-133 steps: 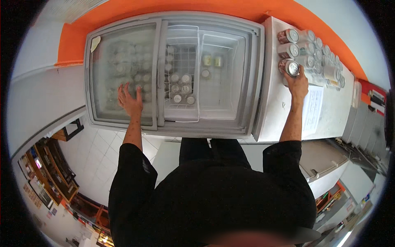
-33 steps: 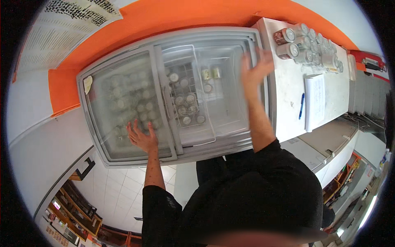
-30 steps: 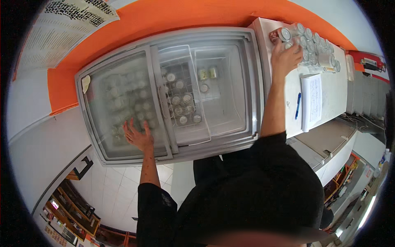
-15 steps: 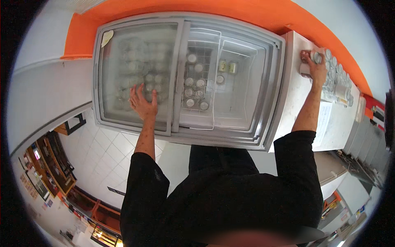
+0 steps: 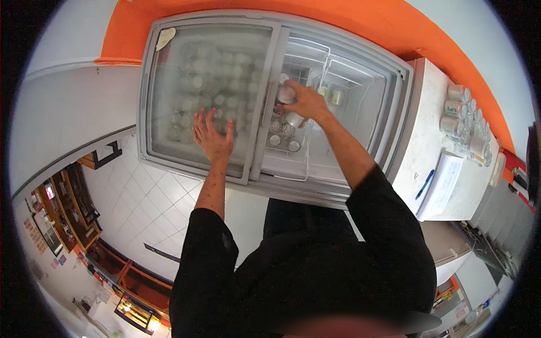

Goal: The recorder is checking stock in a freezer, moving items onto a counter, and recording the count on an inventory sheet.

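Observation:
My left hand (image 5: 212, 138), fingers spread, lies on the frosted sliding glass lid (image 5: 177, 79) of a chest freezer (image 5: 169, 168). Rows of round lids show dimly beneath that glass. In the freezer's uncovered right half, my right hand (image 5: 309, 106) is closed around a small jar with a pale lid (image 5: 287, 94). A white jar (image 5: 295, 119) sits just below its fingers; whether the hand holds that one too, I cannot tell. Several lidded jars (image 5: 288, 130) stand in the wire basket (image 5: 307, 163) under the hand.
To the freezer's right, a white counter (image 5: 420, 129) bears a cluster of lidded jars (image 5: 455, 125). A notepad (image 5: 443, 183) and a blue pen (image 5: 425, 184) lie nearer me. Inside the freezer, beyond the basket divider, are two yellow-green jars (image 5: 336, 97).
My right hand has moved left from the counter into the freezer, carrying a jar taken from the cluster. My left hand stays on the glass lid. The view has shifted slightly.

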